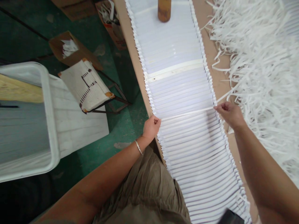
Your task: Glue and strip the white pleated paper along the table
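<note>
A long row of overlapping white sheets (pixel 177 90) with notched edges runs down the table. Across it, a thin white strip (pixel 187 114) is stretched between my two hands. My left hand (pixel 151 127) pinches the strip's left end at the row's left edge. At the opposite edge, the fingertips of my right hand (pixel 230 114) are closed on the other end. A brown bottle-like container (pixel 164 11) stands on the sheets at the far end, its top cut off by the frame.
A big pile of loose white strips (pixel 261 62) lies right of the row. On the green floor to the left are a stool (pixel 86 85), an open cardboard box (pixel 56 46) and a white plastic bin (pixel 50 124). A dark object (pixel 231 217) sits at the near end.
</note>
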Demonstrator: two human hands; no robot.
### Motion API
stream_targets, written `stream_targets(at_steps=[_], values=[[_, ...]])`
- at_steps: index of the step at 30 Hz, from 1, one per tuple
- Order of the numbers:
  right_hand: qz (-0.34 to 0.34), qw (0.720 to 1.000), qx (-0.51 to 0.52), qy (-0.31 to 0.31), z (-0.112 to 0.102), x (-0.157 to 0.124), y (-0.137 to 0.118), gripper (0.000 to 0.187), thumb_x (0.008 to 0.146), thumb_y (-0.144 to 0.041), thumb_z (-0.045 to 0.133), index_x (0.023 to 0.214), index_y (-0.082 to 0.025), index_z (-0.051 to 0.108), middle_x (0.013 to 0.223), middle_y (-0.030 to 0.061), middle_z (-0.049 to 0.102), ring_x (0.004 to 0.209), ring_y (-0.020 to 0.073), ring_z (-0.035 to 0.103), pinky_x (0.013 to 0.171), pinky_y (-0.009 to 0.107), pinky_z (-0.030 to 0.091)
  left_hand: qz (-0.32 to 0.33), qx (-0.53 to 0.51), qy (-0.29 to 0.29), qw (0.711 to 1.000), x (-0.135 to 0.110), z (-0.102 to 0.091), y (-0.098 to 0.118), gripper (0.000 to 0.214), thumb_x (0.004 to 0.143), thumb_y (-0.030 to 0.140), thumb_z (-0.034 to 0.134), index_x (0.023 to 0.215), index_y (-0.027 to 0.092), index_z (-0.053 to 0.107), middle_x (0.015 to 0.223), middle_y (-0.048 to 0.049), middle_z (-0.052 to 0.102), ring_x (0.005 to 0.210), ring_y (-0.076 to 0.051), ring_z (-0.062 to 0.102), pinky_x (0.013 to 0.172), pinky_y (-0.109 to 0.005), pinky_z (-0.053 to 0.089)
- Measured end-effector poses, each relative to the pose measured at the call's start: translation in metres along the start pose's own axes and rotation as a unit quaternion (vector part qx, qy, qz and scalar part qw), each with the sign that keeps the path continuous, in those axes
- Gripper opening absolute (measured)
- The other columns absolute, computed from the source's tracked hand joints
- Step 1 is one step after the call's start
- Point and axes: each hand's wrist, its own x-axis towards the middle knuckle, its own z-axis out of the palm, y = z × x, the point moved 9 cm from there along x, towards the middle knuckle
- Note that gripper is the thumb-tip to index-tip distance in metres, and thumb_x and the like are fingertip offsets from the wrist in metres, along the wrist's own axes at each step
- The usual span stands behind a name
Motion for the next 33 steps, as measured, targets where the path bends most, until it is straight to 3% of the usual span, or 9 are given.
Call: stream_targets(at_steps=[7, 15, 24, 33], values=[[-0.006, 1.0, 0.006, -0.005, 0.005, 0.009, -0.004, 0.031, 0.084, -0.046, 0.064, 0.088, -0.016, 0.068, 0.078, 0.0088, 0.071, 0.067, 0.0146, 0.054, 0.07, 0.032, 0.044, 0.009, 0.02, 0.013, 1.0, 0.001, 0.001, -0.004, 0.019, 0.09, 0.03, 0.06, 0.074, 0.02, 0.058, 0.068, -0.0006, 0.066, 0.068, -0.016, 0.064, 0.066, -0.026, 0.044], [-0.014, 1.0, -0.008, 0.026, 0.009, 0.02, 0.003, 0.03, 0.078, -0.047, 0.065, 0.084, -0.018, 0.069, 0.067, 0.0014, 0.063, 0.061, 0.0149, 0.053, 0.065, 0.031, 0.043, 0.018, 0.019, 0.024, 0.999, 0.003, 0.001, -0.005, 0.017, 0.088, 0.03, 0.06, 0.074, 0.02, 0.058, 0.068, -0.0002, 0.066, 0.064, -0.016, 0.062, 0.064, -0.026, 0.042], [-0.001, 0.999, 0.015, 0.045, 0.021, 0.029, 0.013, 0.027, 0.076, -0.044, 0.065, 0.08, -0.018, 0.066, 0.068, 0.0022, 0.065, 0.061, 0.0157, 0.057, 0.067, 0.032, 0.047, 0.027, 0.011, 0.035, 0.999, 0.003, 0.0, -0.003, 0.017, 0.087, 0.029, 0.059, 0.072, 0.02, 0.057, 0.066, 0.0, 0.064, 0.062, -0.015, 0.061, 0.06, -0.023, 0.042], [-0.002, 0.997, -0.045, 0.059, 0.024, 0.031, 0.004, 0.022, 0.076, -0.04, 0.063, 0.077, -0.019, 0.066, 0.067, 0.0037, 0.067, 0.063, 0.0181, 0.058, 0.069, 0.033, 0.045, 0.034, 0.028, 0.038, 0.998, 0.005, 0.0, -0.004, 0.016, 0.086, 0.031, 0.059, 0.074, 0.02, 0.058, 0.067, -0.0005, 0.065, 0.064, -0.015, 0.061, 0.063, -0.024, 0.043]])
